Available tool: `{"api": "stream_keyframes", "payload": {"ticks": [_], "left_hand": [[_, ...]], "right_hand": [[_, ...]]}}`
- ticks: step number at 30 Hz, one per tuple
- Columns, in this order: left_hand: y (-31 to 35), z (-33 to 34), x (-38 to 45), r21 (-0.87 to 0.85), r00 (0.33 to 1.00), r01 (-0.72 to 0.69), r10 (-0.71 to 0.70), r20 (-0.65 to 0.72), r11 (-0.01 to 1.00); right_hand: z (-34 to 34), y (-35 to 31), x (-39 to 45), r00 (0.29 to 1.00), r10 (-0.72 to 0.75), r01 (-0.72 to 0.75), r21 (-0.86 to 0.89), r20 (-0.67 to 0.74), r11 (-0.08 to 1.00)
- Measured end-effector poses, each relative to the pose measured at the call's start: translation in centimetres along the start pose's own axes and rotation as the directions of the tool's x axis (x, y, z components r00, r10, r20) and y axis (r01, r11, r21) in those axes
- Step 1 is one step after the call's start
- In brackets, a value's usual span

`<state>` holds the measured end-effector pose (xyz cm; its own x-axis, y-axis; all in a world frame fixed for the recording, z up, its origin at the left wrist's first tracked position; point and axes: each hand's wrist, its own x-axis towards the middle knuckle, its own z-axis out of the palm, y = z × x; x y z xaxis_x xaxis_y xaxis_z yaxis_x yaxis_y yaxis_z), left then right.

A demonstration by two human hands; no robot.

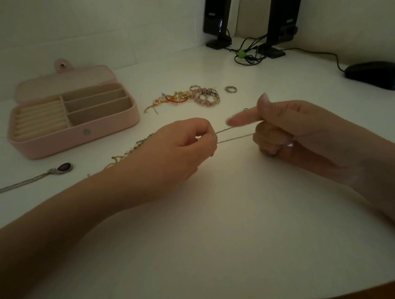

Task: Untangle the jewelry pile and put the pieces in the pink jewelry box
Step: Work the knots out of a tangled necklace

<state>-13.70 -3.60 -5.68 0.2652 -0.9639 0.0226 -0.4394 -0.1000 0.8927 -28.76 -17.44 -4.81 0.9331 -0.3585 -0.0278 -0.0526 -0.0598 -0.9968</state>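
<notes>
1. Thin chain (234, 137) runs left-right between both hands above the desk (218, 216) middle. Left hand (176, 150) pinches one end; right hand (294, 130) has fingers curled on the other, index finger out.
2. Pink jewelry box (77, 137) sits open toward the left edge, nearer the left hand; its compartments look empty.
3. Jewelry pile (189, 97) lies behind the hands; pendant necklace (55, 169) lies at the left edge.

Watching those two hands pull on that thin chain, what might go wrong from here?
1. The thin chain is stretched between the left hand and the right hand; a hard tug could tighten a knot or snap it.
2. More chain trails behind the left hand, so pulling might drag it across the table.
3. The jewelry pile is still tangled, and the pink jewelry box looks empty; the loose ring could get knocked away.
</notes>
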Motion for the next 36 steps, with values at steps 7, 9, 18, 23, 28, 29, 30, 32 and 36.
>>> {"api": "stream_keyframes", "payload": {"ticks": [7, 9, 18, 23, 28, 29, 30, 32, 36], "left_hand": [[0.3, -0.1, -0.1, -0.029, 0.999, 0.021, -0.022, -0.037, 0.999], [0.3, -0.2, -0.1, -0.025, 0.998, 0.026, -0.027, -0.051, 0.999], [0.1, -0.4, 0.0, -0.033, 0.999, 0.023, -0.025, -0.044, 0.999], [-0.2, -0.6, 0.1, -0.060, 0.999, 0.003, -0.005, -0.034, 0.998], [0.1, -0.8, 0.0, -0.112, 0.994, -0.104, 0.108, 0.035, 0.988], [0.1, -0.8, -0.1, -0.076, 0.988, -0.142, 0.146, 0.050, 0.987], [0.2, -0.7, -0.2, -0.062, 0.982, -0.171, 0.175, 0.067, 0.983], [0.3, -0.7, -0.3, -0.149, 0.974, -0.185, 0.201, 0.103, 0.971], [0.1, -1.3, 0.4, -0.563, 0.990, -0.099, 0.139, 0.029, 0.820]], "right_hand": [[-0.7, 0.4, 0.2, 0.981, -0.100, 0.032, -0.367, -0.167, 0.930], [-0.9, 0.4, 0.2, 0.979, -0.140, 0.068, -0.411, -0.147, 0.909], [-0.4, 0.1, 0.0, 0.975, -0.220, 0.182, -0.424, -0.043, 0.887], [-0.1, -0.1, -0.1, 0.977, -0.211, 0.186, -0.371, -0.028, 0.910], [0.3, 0.2, 0.0, 0.964, -0.262, 0.258, -0.344, 0.035, 0.903], [0.3, 0.2, 0.1, 0.960, -0.277, 0.272, -0.347, 0.035, 0.898], [0.3, 0.2, 0.2, 0.957, -0.288, 0.278, -0.352, 0.024, 0.894], [0.0, 0.2, 0.2, 0.954, -0.299, 0.279, -0.358, -0.001, 0.891], [-0.4, 0.1, 0.1, 0.960, -0.278, 0.245, -0.356, -0.043, 0.902]]}}
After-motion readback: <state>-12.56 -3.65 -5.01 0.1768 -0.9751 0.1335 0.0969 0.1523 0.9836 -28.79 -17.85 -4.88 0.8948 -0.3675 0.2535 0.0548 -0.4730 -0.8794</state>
